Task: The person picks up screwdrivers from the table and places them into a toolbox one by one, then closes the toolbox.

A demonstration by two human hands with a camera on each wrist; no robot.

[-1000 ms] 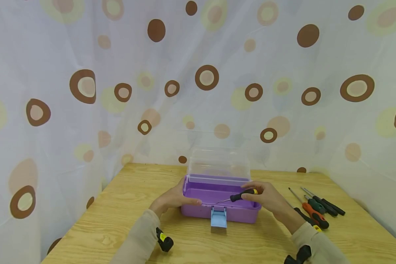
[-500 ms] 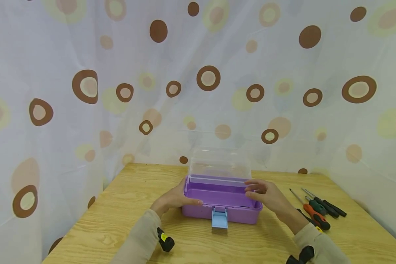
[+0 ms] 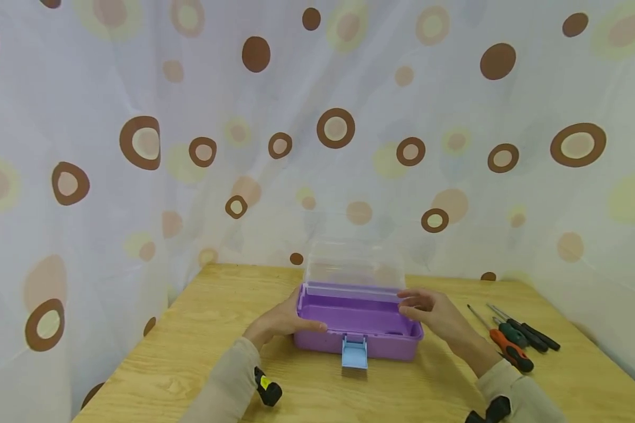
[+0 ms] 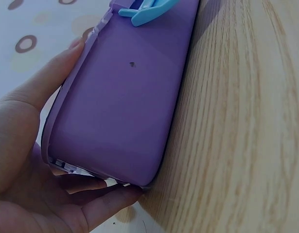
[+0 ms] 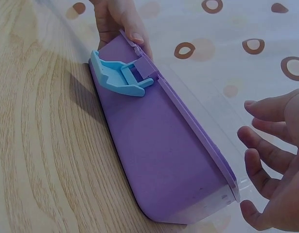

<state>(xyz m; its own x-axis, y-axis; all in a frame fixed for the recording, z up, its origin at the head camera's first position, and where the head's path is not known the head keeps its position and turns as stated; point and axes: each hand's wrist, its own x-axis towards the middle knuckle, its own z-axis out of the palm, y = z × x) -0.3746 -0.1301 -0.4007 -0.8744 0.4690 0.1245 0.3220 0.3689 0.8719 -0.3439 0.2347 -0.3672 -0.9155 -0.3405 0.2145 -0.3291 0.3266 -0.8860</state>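
A purple box (image 3: 333, 342) with a clear lid (image 3: 356, 263) swung up at the back stands on the wooden table. On its front hangs a light blue latch (image 3: 354, 355), flipped down. My left hand (image 3: 279, 322) grips the box's left end; in the left wrist view the thumb (image 4: 57, 73) lies along the front rim and the fingers bend around the end wall. Above the right end of the box is my right hand (image 3: 434, 314), fingers loosely bent with nothing between them. Just behind the front wall, a dark bit (image 3: 394, 333) shows inside; the rest is hidden.
Several screwdrivers lie on the table to the right: one with an orange and black handle (image 3: 512, 351), one with a green handle (image 3: 513, 335), and black-handled ones (image 3: 541, 336). The right forearm partly covers this group's near side. A spotted curtain (image 3: 370, 176) hangs behind.
A second ago my right hand held a black and yellow screwdriver over the box; it has let go, and the hand has shifted slightly right. The left hand keeps its grip on the box.
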